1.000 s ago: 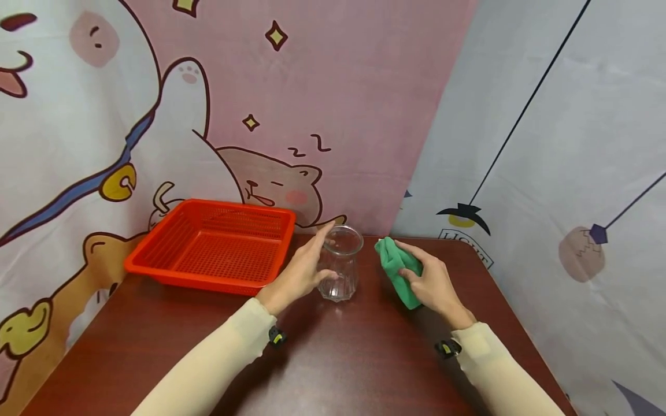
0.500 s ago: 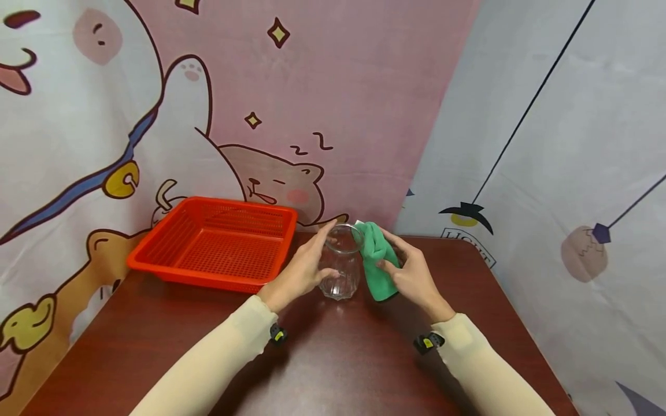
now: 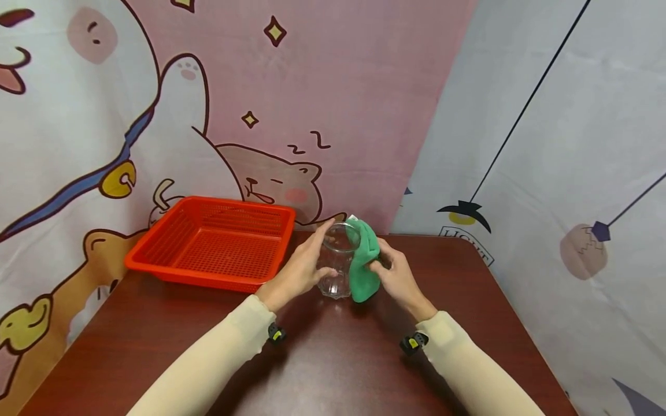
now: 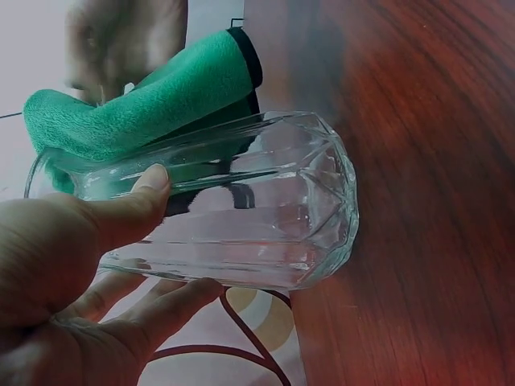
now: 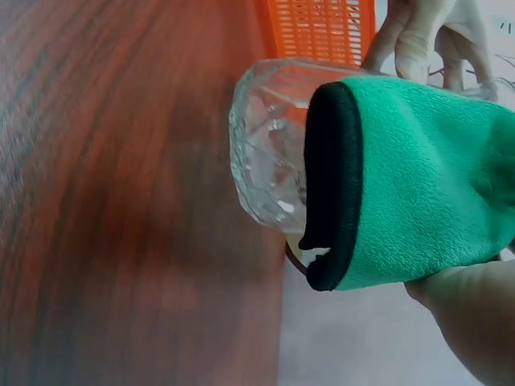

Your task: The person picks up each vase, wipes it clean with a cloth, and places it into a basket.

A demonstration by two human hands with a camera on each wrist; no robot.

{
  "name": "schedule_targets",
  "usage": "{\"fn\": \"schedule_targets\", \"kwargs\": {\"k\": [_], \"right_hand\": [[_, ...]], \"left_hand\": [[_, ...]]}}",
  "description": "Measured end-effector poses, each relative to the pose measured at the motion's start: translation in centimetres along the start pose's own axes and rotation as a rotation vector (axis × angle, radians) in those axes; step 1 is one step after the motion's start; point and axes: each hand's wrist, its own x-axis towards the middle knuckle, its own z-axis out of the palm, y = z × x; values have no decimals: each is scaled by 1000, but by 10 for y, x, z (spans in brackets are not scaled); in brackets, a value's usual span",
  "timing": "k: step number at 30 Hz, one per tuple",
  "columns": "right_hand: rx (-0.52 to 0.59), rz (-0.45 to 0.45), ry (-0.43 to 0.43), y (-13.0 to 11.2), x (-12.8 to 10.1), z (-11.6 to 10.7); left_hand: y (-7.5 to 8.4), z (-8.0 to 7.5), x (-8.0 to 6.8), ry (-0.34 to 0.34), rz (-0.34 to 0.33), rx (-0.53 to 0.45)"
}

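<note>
A clear glass vase with a round rim and a faceted base stands upright on the table. My left hand grips it from the left, the thumb lying along the near side and the fingers behind, as the left wrist view shows. On the vase's right side a folded green cloth with a black edge overlaps the glass from rim to near the base. Pinched between thumb and fingers, the cloth is held by my right hand; its fingertips are partly hidden behind the fabric.
A red plastic basket with perforated sides sits at the back left, just beyond my left wrist. The dark reddish-brown table ends at a printed cloth backdrop behind and to the right.
My right hand has carried the green cloth leftward from beside the vase to its right side. The left hand and the vase have stayed in place.
</note>
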Motion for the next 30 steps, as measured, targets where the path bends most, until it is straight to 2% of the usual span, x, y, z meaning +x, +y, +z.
{"fn": "schedule_targets", "kwargs": {"k": [3,5,10,13,21,30], "right_hand": [[162,5,-23,1,-1,4],[184,13,-16,2,-1,6],[-42,61,48,5,2,13],[-101,50,69,6,5,16],[-121,-8,105,11,12,18],[-233,9,150,16,12,17]], "left_hand": [[1,0,0,-5,8,1],[1,0,0,-3,17,-4],[2,0,0,5,24,-5],[2,0,0,0,14,-8],[0,-1,0,-2,12,10],[-1,0,1,-1,27,-11]]}}
